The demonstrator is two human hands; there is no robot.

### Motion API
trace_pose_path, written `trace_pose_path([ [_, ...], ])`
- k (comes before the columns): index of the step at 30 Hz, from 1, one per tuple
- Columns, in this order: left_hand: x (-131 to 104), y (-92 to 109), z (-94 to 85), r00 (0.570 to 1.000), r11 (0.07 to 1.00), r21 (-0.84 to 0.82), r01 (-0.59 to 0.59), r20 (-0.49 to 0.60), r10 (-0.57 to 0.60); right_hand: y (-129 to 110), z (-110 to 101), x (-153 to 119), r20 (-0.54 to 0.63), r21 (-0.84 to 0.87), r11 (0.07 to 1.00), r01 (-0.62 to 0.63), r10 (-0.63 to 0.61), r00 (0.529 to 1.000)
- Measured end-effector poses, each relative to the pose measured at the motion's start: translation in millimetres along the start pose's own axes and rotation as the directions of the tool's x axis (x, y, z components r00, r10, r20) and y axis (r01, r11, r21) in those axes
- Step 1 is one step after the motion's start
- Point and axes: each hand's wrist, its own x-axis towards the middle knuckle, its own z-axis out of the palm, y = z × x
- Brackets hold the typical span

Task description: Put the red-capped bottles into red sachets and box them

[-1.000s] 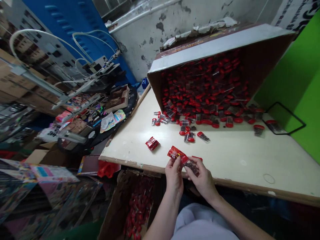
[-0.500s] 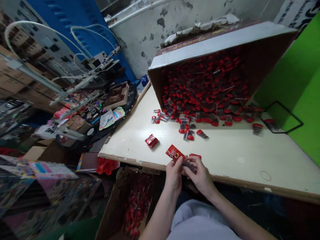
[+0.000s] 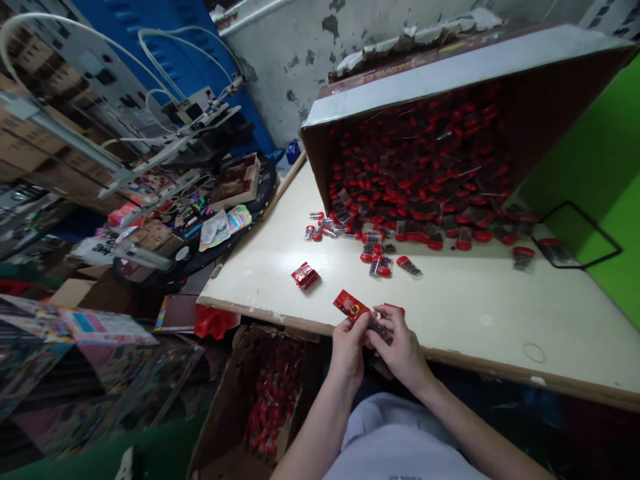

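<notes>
Near the table's front edge, my left hand (image 3: 349, 350) pinches a red printed card (image 3: 349, 303) between thumb and fingers. Its far end sticks out up and to the left. My right hand (image 3: 404, 350) is closed around a small clear pack of dark pieces (image 3: 383, 327), touching the card's near end; the fingers partly hide both. Just past my right fingers another red piece (image 3: 399, 309) lies on the table. To the left rests a small stack of red cards (image 3: 305, 275). Several red-capped clear containers (image 3: 410, 267) lie farther back.
A large cardboard box (image 3: 350, 110) on its side spills red-capped containers onto the white table (image 3: 450, 300). Below the front edge stands a carton (image 3: 220, 407) holding red packs. A black wire frame (image 3: 590, 263) and rubber band (image 3: 535, 353) are at right, a machine (image 3: 190, 127) at left.
The view has shifted slightly. Both hands keep their hold on the card and the clear pack, with hardly any movement of the fingers.
</notes>
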Motion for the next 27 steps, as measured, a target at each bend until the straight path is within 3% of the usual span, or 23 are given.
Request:
trace_pose_path([
  [5, -3, 8, -6.2, 0.981, 0.995, 0.034, 0.096, 0.165, -0.101, 1, 0, 6, 0.141, 0.269, 0.957, -0.106, 0.069, 0.988],
  [9, -1, 13, -10.3, 0.977, 0.995, 0.019, 0.094, 0.193, -0.096, 2, 0, 8, 0.158, 0.307, 0.943, -0.128, 0.082, 0.984],
  [13, 3, 13, -11.8, 0.995, 0.997, -0.013, 0.079, 0.060, -0.078, 8, -11, 6, 0.256, 0.255, 0.962, -0.099, 0.032, 0.966],
  [16, 4, 13, -14.0, 0.993, 0.993, -0.030, 0.115, 0.031, -0.114, 15, -27, 6, 0.312, 0.165, 0.986, -0.007, -0.046, 0.949],
  [20, 1, 11, -14.2, 0.978, 0.979, -0.036, 0.201, 0.064, -0.198, 24, -42, 10, 0.303, -0.016, 0.992, 0.123, -0.113, 0.946],
  [27, -13, 2, -3.3, 0.974, 0.973, -0.060, 0.223, 0.066, -0.219, 22, -41, 19, 0.193, -0.171, 0.959, 0.225, -0.191, 0.962],
])
